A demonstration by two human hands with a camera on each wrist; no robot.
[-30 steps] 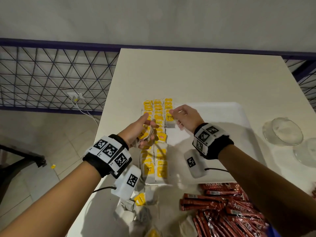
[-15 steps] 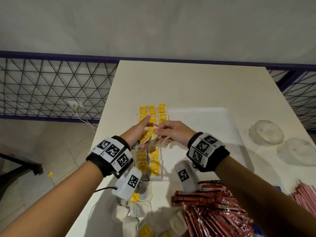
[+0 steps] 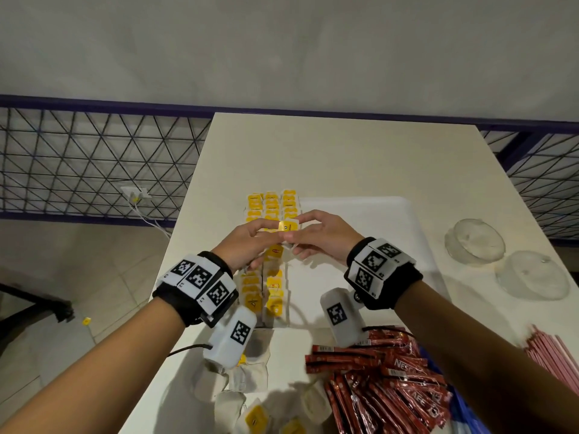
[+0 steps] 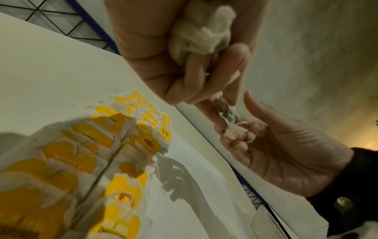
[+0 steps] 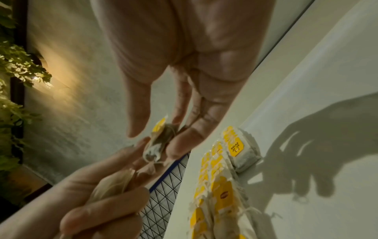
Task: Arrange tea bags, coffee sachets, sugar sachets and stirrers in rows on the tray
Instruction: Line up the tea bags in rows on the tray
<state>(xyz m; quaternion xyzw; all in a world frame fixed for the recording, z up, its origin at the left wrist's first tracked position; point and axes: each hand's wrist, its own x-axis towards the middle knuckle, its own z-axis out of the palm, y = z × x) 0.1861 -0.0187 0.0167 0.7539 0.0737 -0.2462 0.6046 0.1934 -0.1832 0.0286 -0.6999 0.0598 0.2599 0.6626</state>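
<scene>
Both hands meet above the left part of the white tray (image 3: pixel 369 211). My left hand (image 3: pixel 258 241) grips a crumpled bunch of tea bags (image 4: pixel 204 34) in its curled fingers. Its fingertips also touch one tea bag (image 3: pixel 287 227) with a yellow tag, which my right hand (image 3: pixel 305 233) pinches by its fingertips (image 5: pixel 180 145). Below the hands, rows of yellow-tagged tea bags (image 3: pixel 271 205) lie along the tray's left side. The third row is short, and a tag reading RELAX (image 5: pixel 235 148) is at its near end.
Loose tea bags (image 3: pixel 250 386) lie at the table's near edge. Beside them is a heap of red coffee sachets (image 3: pixel 376 371). Pink stirrers (image 3: pixel 551 355) lie at the right edge. Two clear bowls (image 3: pixel 474 242) stand right of the tray. A wire fence runs beyond the table.
My right hand has left the short third row and come back to my left hand. It now pinches a tea bag there. The head view has tilted down.
</scene>
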